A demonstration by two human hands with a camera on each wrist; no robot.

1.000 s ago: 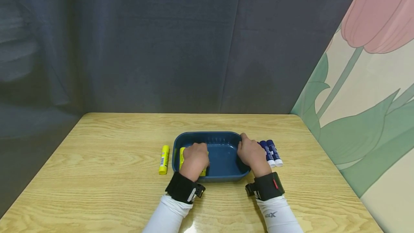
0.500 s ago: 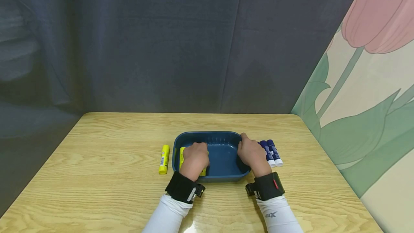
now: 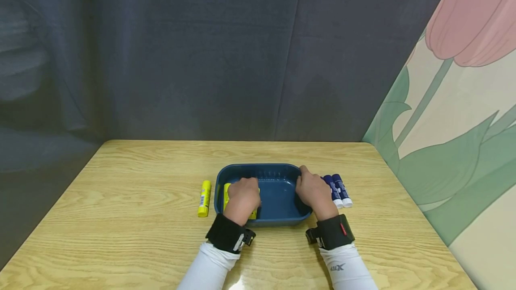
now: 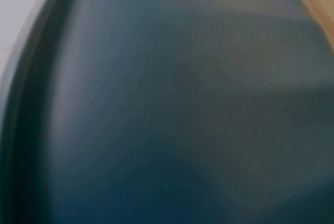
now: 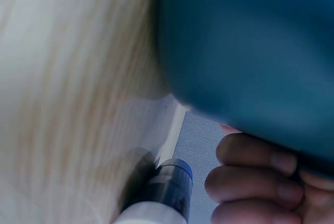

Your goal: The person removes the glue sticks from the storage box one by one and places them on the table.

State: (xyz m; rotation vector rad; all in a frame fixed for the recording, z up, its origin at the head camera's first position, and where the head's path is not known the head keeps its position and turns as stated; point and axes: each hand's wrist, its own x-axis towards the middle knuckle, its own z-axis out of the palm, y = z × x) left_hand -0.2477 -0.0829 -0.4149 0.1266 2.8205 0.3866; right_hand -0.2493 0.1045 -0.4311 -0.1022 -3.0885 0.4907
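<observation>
A dark blue rectangular plastic bin [image 3: 282,198] stands on the table. My left hand [image 3: 243,195] reaches down into its left part, over yellow glue sticks [image 3: 226,194] that show at either side of the hand. Its fingers are hidden from above, and the left wrist view has only the blurred bin wall [image 4: 156,104]. At the bin's right end my right hand [image 3: 314,189] grips the rim; in the right wrist view its fingers [image 5: 250,185] curl against the outside of the wall. Blue glue sticks with white ends [image 3: 341,190] lie just right of that hand, one partly covered.
A single yellow glue stick [image 3: 204,198] lies left of the bin on the wood-grain table [image 3: 141,218]. Behind the table hangs a dark grey cloth [image 3: 193,57]. A wall with a painted tulip [image 3: 463,115] slopes along the right side.
</observation>
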